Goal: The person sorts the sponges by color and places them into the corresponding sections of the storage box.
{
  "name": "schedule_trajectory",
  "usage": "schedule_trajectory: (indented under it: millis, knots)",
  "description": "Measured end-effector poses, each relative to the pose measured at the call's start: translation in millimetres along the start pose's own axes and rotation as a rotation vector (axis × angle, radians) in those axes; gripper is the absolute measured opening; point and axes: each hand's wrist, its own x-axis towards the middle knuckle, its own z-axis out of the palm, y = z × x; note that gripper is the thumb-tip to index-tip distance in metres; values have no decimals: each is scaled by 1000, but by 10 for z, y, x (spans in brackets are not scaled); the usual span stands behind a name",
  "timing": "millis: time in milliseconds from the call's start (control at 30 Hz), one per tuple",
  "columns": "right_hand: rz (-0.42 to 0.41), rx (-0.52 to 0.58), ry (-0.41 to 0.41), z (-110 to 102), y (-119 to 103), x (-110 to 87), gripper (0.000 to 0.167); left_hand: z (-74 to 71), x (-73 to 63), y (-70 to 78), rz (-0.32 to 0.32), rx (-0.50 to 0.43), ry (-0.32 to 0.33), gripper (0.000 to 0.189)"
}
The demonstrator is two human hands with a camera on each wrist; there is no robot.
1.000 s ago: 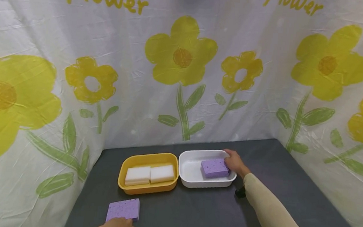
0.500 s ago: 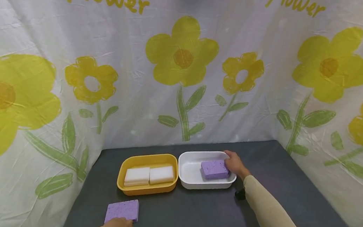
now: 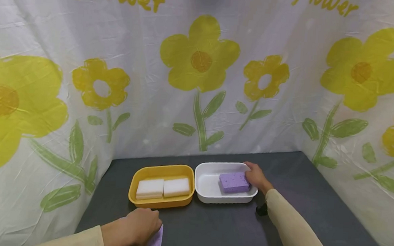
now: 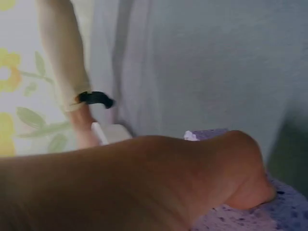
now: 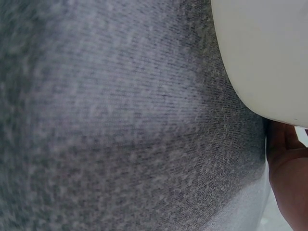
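Observation:
At the lower left of the head view, my left hand (image 3: 134,227) grips a purple sponge (image 3: 155,243), covering most of it. The left wrist view has the sponge's speckled surface (image 4: 240,219) showing below and beyond the left hand (image 4: 192,173). My right hand (image 3: 257,177) holds the right end of a white tray (image 3: 209,194) by its rim. Inside that tray lies another purple sponge (image 3: 234,182), close beside the right fingers. In the right wrist view, the right hand (image 5: 291,180) is up against the tray's outer wall (image 5: 269,62).
A yellow tray (image 3: 160,203) stands directly left of the white one, with two white sponges (image 3: 149,189) side by side in it. Both trays are on a dark grey table (image 3: 217,231). A white curtain (image 3: 146,58) printed with yellow flowers surrounds the back and sides.
My left hand has come farther into view, forward over the table, and its sponge has shifted right and is now mostly hidden beneath the hand. The right hand stays on the white tray.

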Motion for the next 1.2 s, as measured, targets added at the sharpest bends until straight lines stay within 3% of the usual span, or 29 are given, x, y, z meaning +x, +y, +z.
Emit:
schedule_trajectory:
  millis: [133, 300, 533, 833, 1200]
  knots:
    - [4, -9, -3, -13, -1, 8, 52, -177, 116, -58, 29, -45, 88, 48]
    - [-13, -15, 9, -26, -18, 8, 52, -329, 264, -85, 18, -19, 199, 45]
    - [-6, -14, 9, -37, -25, -1, 50, -421, 533, -94, -20, -106, 305, 69]
    - [9, -2, 12, -14, -8, -3, 50, -533, 849, -119, 44, -78, 538, 56]
    - [31, 20, -2, 10, 4, 0, 51, -589, 1180, -66, 25, -105, 479, 57]
